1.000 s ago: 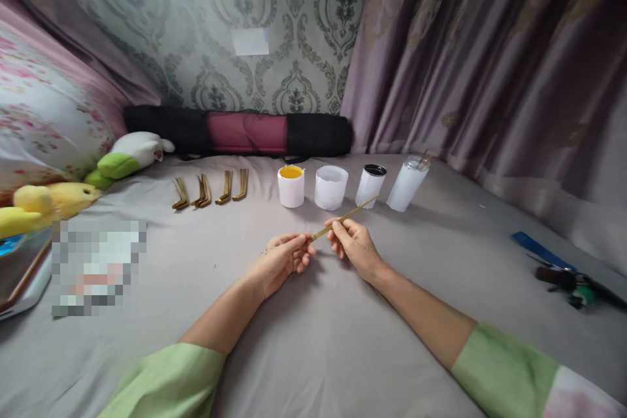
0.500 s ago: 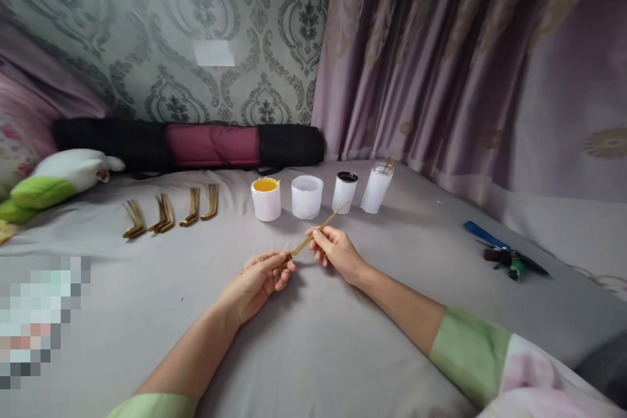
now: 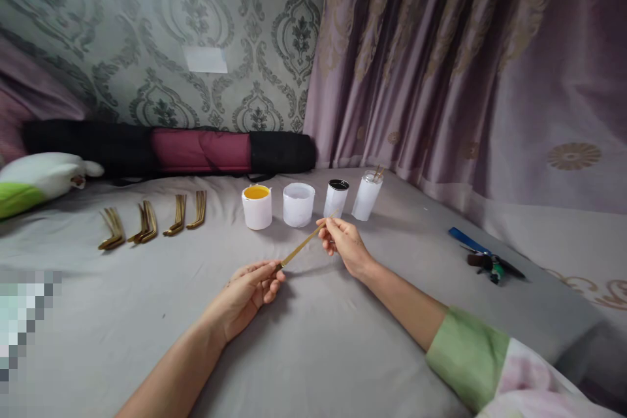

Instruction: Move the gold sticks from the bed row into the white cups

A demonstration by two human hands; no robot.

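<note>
Fingers of the left hand pinch the lower end, those of the right hand the upper stretch, of a thin golden strip at frame centre; it looks light, springy, easily bent, best gripped near both ends.

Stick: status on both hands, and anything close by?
Left hand holding the stick's near end. Right hand pinching it toward the far end. Dark-topped can stands just beyond right hand.

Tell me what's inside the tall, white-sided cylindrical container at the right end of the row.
Thin brown sticks poke out of the top of the tall white cylindrical container. Its white sides hide their lower ends and anything else deeper inside.
</note>
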